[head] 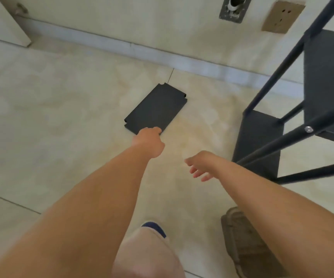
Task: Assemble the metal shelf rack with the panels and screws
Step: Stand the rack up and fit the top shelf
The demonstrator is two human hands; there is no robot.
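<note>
On the tiled floor [51, 101] near the wall, your left hand [149, 141] reaches the near edge of the flat black panel [155, 109], fingertips hidden behind the knuckles, so you cannot tell whether it grips. Your right hand [200, 165] hangs empty with fingers loosely spread, and the rack [294, 125] is cut off at the right edge.

Single head-worn wide-angle view, looking steeply down and forward, close over floor [61, 117] toward wall [162, 27]
</note>
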